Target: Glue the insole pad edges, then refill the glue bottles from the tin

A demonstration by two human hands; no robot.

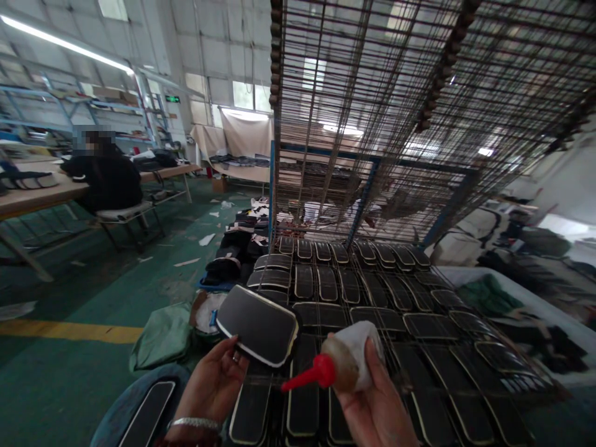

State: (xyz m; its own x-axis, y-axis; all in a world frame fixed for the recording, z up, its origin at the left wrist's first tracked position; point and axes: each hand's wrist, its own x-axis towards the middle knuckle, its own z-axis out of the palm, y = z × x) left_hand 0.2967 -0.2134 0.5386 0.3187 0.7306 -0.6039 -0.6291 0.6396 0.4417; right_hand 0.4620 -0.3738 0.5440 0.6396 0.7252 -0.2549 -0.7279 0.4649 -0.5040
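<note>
Clearly, both your hands are busy over the rack bed. Your left grip point(218, 379) is closed, thumb and fingers pinching a black panel point(258, 326) by its near left edge. The panel is raised above the rows, dark face tilted toward you, a pale band running round its border. A ring and a bracelet point(195, 423) show on that hand and wrist.

Your right grip point(377, 397) is wrapped round a squeeze bottle point(351, 360), part whitish, part brownish. Its red nozzle point(310, 374) points left and slightly down, the tip just below the panel's near edge and apart from it in view.

Beneath and beyond: many similar panels point(328, 284), mostly pale-edged, laid in rows on the rack. Wire shelves point(441, 74) slant up overhead, with a blue frame point(326, 151) behind.

Left of you, a narrow pale-edged piece point(149, 413) lies on a round bluish seat point(109, 416). A green bag point(162, 338) sits on the floor beyond it. Farther off, a person in dark clothing point(107, 177) sits on a stool point(123, 212) at a long surface point(51, 195).
</note>
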